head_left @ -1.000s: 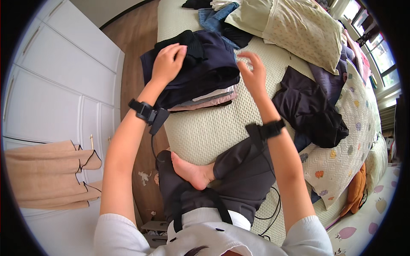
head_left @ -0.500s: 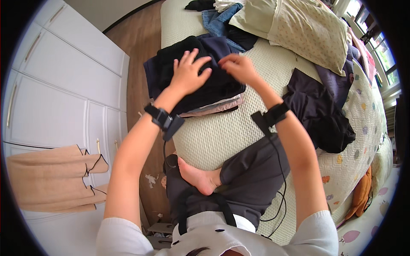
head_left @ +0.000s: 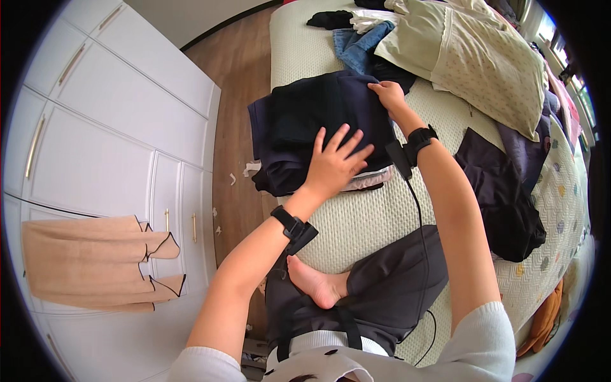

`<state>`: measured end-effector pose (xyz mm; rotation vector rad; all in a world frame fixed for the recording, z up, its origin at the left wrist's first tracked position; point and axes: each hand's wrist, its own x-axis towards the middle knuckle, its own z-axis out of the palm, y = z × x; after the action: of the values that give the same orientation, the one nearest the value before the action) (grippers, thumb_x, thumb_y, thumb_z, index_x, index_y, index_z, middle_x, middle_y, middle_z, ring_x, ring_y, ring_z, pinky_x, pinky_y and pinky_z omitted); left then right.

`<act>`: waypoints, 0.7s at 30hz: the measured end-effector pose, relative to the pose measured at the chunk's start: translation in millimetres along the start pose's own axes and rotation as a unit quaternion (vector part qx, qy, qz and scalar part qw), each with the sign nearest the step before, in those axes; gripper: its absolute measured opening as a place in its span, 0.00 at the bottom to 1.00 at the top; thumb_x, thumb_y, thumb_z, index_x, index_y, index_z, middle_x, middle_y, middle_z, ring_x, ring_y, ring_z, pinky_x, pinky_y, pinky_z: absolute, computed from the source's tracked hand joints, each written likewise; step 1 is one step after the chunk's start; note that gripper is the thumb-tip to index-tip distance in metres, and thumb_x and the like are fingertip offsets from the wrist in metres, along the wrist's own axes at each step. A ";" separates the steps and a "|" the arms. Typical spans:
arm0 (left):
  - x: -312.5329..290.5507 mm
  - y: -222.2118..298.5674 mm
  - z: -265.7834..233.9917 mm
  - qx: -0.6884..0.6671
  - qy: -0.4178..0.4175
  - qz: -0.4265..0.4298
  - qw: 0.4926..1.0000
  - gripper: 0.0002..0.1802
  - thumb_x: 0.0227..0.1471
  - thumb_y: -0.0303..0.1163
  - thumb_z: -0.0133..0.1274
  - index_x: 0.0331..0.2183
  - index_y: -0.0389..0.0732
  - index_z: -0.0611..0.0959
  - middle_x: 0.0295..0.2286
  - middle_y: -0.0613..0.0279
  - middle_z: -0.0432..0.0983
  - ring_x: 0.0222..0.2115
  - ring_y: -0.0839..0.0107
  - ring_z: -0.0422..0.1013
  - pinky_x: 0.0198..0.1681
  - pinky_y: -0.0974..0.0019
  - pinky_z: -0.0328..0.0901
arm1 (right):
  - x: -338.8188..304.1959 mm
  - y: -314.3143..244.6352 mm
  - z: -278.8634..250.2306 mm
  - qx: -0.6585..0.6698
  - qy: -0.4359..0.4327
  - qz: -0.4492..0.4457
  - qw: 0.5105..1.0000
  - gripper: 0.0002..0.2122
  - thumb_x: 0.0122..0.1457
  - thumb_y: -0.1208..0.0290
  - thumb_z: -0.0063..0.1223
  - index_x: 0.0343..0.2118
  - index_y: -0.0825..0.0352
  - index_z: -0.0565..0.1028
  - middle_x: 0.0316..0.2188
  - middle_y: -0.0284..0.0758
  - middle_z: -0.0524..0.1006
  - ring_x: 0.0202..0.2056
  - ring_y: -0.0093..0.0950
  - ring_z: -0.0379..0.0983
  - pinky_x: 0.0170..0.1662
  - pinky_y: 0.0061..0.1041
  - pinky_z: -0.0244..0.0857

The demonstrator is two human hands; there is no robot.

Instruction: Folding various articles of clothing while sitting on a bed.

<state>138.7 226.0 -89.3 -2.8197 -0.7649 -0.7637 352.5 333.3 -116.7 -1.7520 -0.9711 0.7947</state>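
A dark navy and black folded garment (head_left: 305,118) lies on top of a stack of folded clothes (head_left: 377,178) on the bed. My left hand (head_left: 333,167) rests on the near part of the garment, its fingers spread and flat. At the garment's far right corner, my right hand (head_left: 389,99) is closed, with thumb and fingers pinching the edge of the cloth. Pale and pink layers of the stack show beneath the near side.
Blue jeans (head_left: 359,48) and a floral pillow (head_left: 477,70) lie beyond the stack. Black clothing (head_left: 499,197) is at the right on the bed (head_left: 344,229). White cabinets (head_left: 121,89) line the left, with a beige cloth (head_left: 89,261) hanging there. A cable runs from my right wrist.
My left hand has moved nearer across the garment and lies flat. My right hand has shifted to the garment's far right corner and grips it. The cloth looks smoother, and the view has shifted.
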 end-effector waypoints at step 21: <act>14.6 -85.7 24.6 0.026 -0.173 -0.342 0.923 0.35 0.40 0.66 0.40 0.52 0.73 0.56 0.57 0.58 0.36 0.56 0.41 0.31 0.47 0.27 0.36 | -66.4 19.8 38.1 -0.304 -0.092 -0.290 0.903 0.29 0.47 0.42 0.37 0.54 0.40 0.54 0.58 0.32 0.49 0.60 0.38 0.37 0.54 0.58 0.27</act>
<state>117.3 312.5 -104.4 -2.6489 -1.8459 -0.2791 294.2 286.5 -142.3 -1.7411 -1.9117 0.2722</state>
